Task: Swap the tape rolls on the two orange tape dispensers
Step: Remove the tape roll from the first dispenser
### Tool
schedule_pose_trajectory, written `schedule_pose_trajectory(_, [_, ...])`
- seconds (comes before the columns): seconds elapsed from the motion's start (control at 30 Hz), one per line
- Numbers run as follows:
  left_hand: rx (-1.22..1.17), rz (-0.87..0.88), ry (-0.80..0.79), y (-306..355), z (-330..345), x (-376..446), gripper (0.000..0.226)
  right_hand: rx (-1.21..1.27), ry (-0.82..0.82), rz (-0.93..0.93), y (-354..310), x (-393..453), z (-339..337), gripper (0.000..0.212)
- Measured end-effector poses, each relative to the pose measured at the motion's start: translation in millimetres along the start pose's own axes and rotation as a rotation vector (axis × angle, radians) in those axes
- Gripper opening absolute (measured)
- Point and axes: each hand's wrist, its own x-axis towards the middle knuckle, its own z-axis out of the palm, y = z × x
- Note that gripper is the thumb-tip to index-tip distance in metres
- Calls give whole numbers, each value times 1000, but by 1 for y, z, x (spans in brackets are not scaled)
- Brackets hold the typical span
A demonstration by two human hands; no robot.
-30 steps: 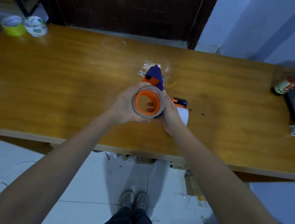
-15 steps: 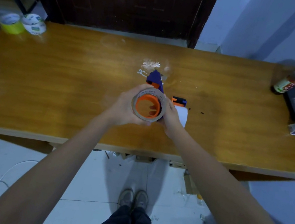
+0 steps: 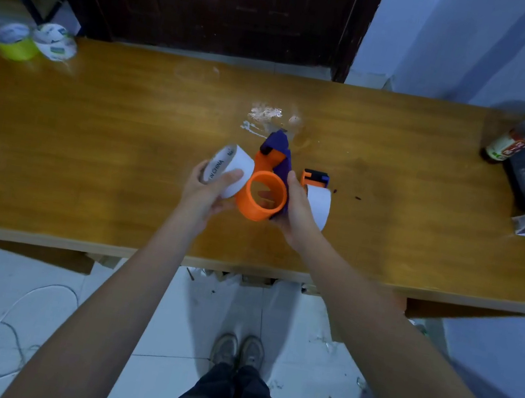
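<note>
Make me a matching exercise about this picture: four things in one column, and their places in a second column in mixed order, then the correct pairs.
Things:
1. white tape roll
2. orange dispenser with bare hub
3. second dispenser, roll still on it
4. yellow-green tape roll

Places:
A. at the far left corner of the table
B. held in the left hand
C. on the table just behind the right hand
D. held in the right hand

Pairs: 1-B, 2-D, 3-C, 4-A

Glossy varnished yellow-brown wooden surface (image 3: 88,152); smooth orange plastic tape dispenser spool (image 3: 261,210); seemingly matt white tape roll (image 3: 236,168).
</note>
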Motion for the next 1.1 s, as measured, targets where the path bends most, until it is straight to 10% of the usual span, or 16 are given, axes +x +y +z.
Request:
schedule_pose_trajectory(0.67, [352, 190, -72, -8, 23, 37, 95, -152, 93, 350, 8, 4, 4, 17])
schedule_pose_trajectory(1.1, [496, 283, -168, -29, 23, 38, 99, -70, 82, 500, 13, -15, 6, 52])
